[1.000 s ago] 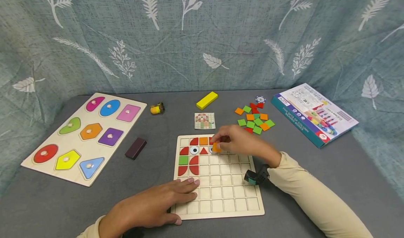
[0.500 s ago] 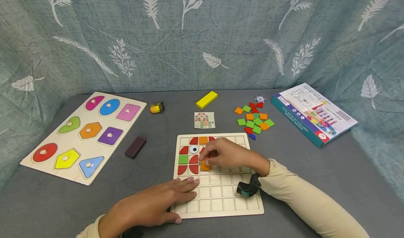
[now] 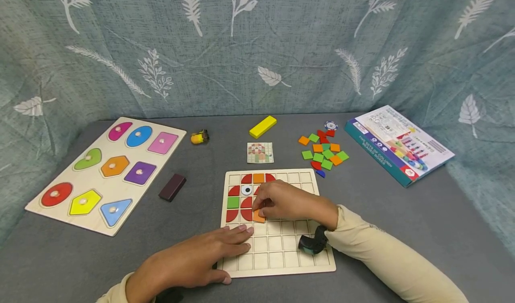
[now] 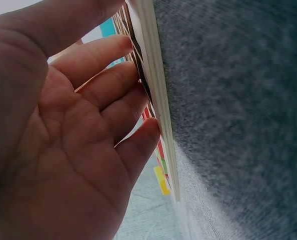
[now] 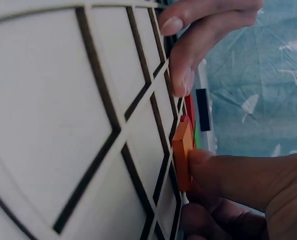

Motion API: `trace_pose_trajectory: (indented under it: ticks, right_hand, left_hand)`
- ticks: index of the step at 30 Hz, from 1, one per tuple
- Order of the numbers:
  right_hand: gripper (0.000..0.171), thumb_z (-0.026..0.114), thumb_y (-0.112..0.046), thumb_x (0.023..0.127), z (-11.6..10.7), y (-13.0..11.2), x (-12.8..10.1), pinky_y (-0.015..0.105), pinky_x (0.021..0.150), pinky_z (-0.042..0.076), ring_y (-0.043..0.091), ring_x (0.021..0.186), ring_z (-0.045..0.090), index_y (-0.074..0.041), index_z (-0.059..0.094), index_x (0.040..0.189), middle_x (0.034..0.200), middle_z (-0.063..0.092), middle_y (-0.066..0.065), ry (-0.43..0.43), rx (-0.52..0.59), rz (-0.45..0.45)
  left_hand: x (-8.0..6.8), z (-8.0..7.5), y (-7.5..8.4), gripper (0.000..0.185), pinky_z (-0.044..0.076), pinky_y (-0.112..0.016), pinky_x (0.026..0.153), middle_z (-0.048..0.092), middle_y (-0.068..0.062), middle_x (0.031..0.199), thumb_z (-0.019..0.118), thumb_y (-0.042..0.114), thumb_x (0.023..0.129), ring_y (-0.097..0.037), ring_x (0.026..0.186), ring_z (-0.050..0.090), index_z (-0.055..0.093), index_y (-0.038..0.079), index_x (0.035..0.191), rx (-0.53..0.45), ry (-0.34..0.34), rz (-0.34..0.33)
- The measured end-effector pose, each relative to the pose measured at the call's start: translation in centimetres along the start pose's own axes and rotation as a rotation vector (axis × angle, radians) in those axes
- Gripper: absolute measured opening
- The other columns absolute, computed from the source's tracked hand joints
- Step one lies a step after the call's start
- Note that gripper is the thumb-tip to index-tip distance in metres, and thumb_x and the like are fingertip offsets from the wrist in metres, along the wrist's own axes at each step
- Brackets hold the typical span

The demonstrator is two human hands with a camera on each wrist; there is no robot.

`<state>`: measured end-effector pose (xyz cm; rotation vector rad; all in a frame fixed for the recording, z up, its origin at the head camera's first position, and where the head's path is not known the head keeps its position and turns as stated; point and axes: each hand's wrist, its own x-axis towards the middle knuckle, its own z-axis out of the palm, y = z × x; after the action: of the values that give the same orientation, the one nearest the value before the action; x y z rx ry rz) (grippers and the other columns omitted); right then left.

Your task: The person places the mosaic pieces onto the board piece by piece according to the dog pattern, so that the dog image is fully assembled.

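Note:
A wooden grid board (image 3: 291,243) lies in the middle of the table. Its upper left cells hold red quarter-circle tiles (image 3: 246,215), a green square tile (image 3: 233,202), an orange tile (image 3: 259,178) and an eye tile (image 3: 246,190). My right hand (image 3: 291,200) pinches an orange square tile (image 3: 259,216) low over the board, just right of the red pieces. In the right wrist view the thumb lies on that orange tile (image 5: 183,152), which sits right at the grid lines. My left hand (image 3: 201,256) rests with fingers extended on the board's near left part; its fingertips (image 4: 149,127) meet the board edge.
Behind the board lies a small pattern card (image 3: 259,153), with a yellow block (image 3: 263,127) beyond. Loose tiles (image 3: 317,157) spread at the back right beside a box (image 3: 400,144). A shape puzzle (image 3: 108,182), dark block (image 3: 172,187) and yellow toy (image 3: 199,136) lie left.
My right hand has carried the orange tile left and toward me, from beside the second eye to the fourth row. A blue half-round tile it covered now shows. The left hand stays put.

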<state>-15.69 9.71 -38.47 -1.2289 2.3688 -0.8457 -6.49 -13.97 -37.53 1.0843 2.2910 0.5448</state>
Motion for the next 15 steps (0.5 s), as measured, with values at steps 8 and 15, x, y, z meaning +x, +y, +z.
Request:
trace_pose_trajectory:
  ticks: [8,15]
  right_hand:
    - [0.013,0.070,-0.003,0.087,0.00,-0.38,0.10,0.021,0.072,0.046,0.006,0.077,0.052,-0.008,0.076,0.097,0.085,0.061,-0.007,-0.029,-0.081,-0.026]
    - [0.010,0.074,-0.014,0.087,0.10,-0.28,0.05,0.023,0.074,0.046,0.008,0.080,0.054,-0.009,0.075,0.096,0.087,0.062,-0.008,-0.003,-0.098,-0.023]
  left_hand:
    - [0.03,-0.11,-0.03,0.061,0.035,-0.045,0.107,0.035,0.003,0.153,0.077,0.024,0.085,-0.020,0.141,0.031,0.054,0.017,0.141,0.009,-0.006,-0.008]
    - [-0.08,-0.13,-0.04,0.060,0.035,-0.045,0.107,0.035,0.002,0.153,0.077,0.024,0.085,-0.020,0.141,0.031,0.054,0.016,0.141,0.018,0.003,0.004]
